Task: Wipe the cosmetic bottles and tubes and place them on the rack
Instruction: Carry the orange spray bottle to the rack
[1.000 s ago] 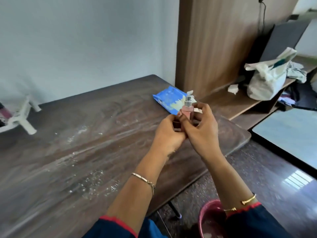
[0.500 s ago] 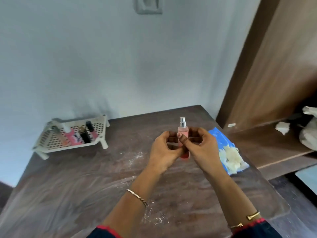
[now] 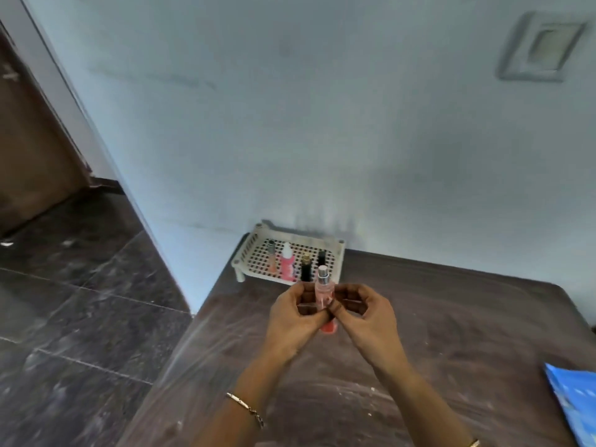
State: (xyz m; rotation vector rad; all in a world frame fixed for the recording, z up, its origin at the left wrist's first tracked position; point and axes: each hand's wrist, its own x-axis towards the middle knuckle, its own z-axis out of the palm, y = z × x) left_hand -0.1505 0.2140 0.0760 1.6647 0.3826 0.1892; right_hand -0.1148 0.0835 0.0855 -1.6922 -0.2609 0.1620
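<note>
A room in a home, dark wooden worktop (image 3: 451, 333) against a pale blue wall (image 3: 290, 124), switch plate (image 3: 541, 46) above, dark tiled floor (image 3: 80, 301) to its left

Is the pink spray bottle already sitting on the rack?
No, the pink spray bottle is held upright between the left hand and right hand, short of the rack.

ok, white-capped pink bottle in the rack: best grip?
Pinch the pink bottle by its white cap end, coming from above. It seems to lie flat on the rack between a thin tube and a black bottle, so side access to the body looks tight.
</note>
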